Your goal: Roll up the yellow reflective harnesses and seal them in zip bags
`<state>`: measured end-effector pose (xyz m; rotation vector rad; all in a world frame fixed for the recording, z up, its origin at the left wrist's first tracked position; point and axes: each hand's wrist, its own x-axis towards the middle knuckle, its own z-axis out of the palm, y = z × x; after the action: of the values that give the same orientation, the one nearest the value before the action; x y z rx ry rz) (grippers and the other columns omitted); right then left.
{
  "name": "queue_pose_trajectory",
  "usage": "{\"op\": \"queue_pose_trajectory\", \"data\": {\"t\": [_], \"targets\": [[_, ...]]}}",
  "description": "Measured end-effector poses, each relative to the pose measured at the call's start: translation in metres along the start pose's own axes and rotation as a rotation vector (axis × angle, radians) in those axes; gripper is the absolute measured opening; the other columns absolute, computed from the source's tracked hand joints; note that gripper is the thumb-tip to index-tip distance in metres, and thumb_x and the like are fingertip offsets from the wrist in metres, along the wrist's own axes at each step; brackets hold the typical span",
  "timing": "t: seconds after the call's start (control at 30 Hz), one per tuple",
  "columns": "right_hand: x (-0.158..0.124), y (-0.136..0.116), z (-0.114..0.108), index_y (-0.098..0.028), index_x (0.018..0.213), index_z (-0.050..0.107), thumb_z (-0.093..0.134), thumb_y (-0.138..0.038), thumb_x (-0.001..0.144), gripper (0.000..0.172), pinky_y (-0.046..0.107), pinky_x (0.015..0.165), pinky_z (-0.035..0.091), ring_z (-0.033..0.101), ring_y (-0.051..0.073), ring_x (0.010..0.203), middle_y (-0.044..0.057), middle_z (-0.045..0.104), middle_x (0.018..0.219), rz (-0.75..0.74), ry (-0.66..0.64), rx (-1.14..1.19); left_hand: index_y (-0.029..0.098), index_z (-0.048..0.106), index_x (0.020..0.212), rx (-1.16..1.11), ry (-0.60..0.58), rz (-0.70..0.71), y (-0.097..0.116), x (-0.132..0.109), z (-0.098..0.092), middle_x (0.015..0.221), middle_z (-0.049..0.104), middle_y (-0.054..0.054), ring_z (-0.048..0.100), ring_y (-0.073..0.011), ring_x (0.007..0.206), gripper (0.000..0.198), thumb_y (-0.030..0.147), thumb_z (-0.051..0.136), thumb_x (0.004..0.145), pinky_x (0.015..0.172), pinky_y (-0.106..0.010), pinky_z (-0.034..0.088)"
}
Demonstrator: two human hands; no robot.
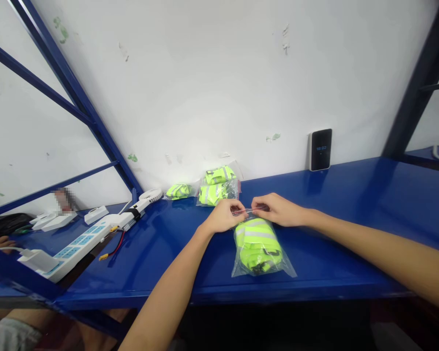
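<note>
A clear zip bag [240, 263] lies on the blue table, its sealing strip toward the wall. Inside it is a folded neon-yellow reflective vest [258, 243] with silver bands. My left hand [225, 215] pinches the left part of the bag's top edge. Close beside it, my right hand [276, 209] grips the same edge, thumb and fingers pressed together. Whether the strip between them is sealed I cannot tell. Beyond my left hand, more bagged neon-yellow vests [214, 187] are stacked near the wall, with a smaller bagged bundle [178, 191] to their left.
At the left, a white power strip [80, 246] runs along the table by the blue frame post, with a small white fan [150, 196] and a red-black cable [117, 245]. A device with a dark screen [321, 150] leans against the wall. Another person's hand [0, 242] shows far left.
</note>
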<state>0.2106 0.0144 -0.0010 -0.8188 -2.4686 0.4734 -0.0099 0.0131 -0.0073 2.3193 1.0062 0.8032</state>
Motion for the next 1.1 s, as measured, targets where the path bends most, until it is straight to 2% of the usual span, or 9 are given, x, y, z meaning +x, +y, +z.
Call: {"op": "queue_pose_trajectory", "data": {"t": [0.2,0.33,0.5,0.73,0.9,1.0,1.1], "targets": [[0.0,0.0,0.002,-0.017,0.085,0.063,0.049,-0.034,0.09,0.022,0.026,0.061,0.038,0.054,0.014,0.063,0.001,0.064,0.072,-0.02,-0.004,0.057,0.013,0.068,0.084,0.047,-0.004,0.055,0.008,0.002,0.0,0.075,0.064,-0.003,0.053,-0.0117,0.065,0.02,0.03,0.057,0.083,0.061,-0.022,0.041],[0.001,0.005,0.0,-0.018,0.089,0.064,0.054,-0.035,0.086,0.02,0.027,0.063,0.04,0.058,0.016,0.068,0.003,0.068,0.079,0.035,0.021,0.07,0.013,0.065,0.084,0.075,-0.009,0.042,0.007,0.002,-0.001,0.075,0.064,-0.003,0.054,-0.0124,0.066,0.019,0.028,0.054,0.084,0.062,-0.023,0.041],[0.002,0.011,-0.005,-0.018,0.084,0.063,0.053,-0.03,0.086,0.016,0.027,0.062,0.039,0.056,0.015,0.065,0.002,0.066,0.074,0.074,0.061,0.004,0.013,0.064,0.083,0.105,0.02,0.05,0.004,0.002,-0.004,0.072,0.063,-0.002,0.054,-0.0123,0.065,0.017,0.026,0.053,0.083,0.061,-0.023,0.041],[0.002,0.0,0.0,-0.017,0.083,0.063,0.051,-0.028,0.088,0.016,0.025,0.059,0.037,0.052,0.013,0.06,0.0,0.062,0.068,0.025,0.053,0.029,0.014,0.069,0.078,0.143,-0.13,-0.05,0.008,0.004,-0.01,0.064,0.062,-0.001,0.051,-0.0119,0.06,0.024,0.036,0.058,0.08,0.056,-0.022,0.037],[0.006,0.009,0.005,-0.017,0.084,0.066,0.056,-0.036,0.085,0.021,0.026,0.058,0.04,0.054,0.014,0.06,0.002,0.064,0.069,0.108,0.063,0.197,0.018,0.069,0.083,0.25,-0.088,0.009,0.011,0.004,-0.009,0.064,0.06,0.002,0.048,-0.0111,0.059,0.023,0.035,0.053,0.085,0.057,-0.022,0.033],[0.007,0.023,0.004,-0.016,0.085,0.067,0.06,-0.04,0.081,0.025,0.027,0.057,0.043,0.055,0.014,0.059,0.003,0.064,0.071,0.188,0.043,0.361,0.018,0.067,0.082,0.251,-0.104,0.024,0.011,0.003,-0.01,0.062,0.058,0.003,0.046,-0.0103,0.056,0.022,0.032,0.05,0.088,0.057,-0.022,0.032],[0.006,0.029,0.001,-0.016,0.083,0.065,0.061,-0.039,0.079,0.025,0.027,0.056,0.043,0.054,0.014,0.057,0.003,0.064,0.071,0.211,0.049,0.42,0.018,0.065,0.081,0.233,-0.106,0.012,0.011,0.001,-0.011,0.06,0.054,0.003,0.044,-0.0101,0.055,0.022,0.032,0.05,0.088,0.056,-0.022,0.031]]}}
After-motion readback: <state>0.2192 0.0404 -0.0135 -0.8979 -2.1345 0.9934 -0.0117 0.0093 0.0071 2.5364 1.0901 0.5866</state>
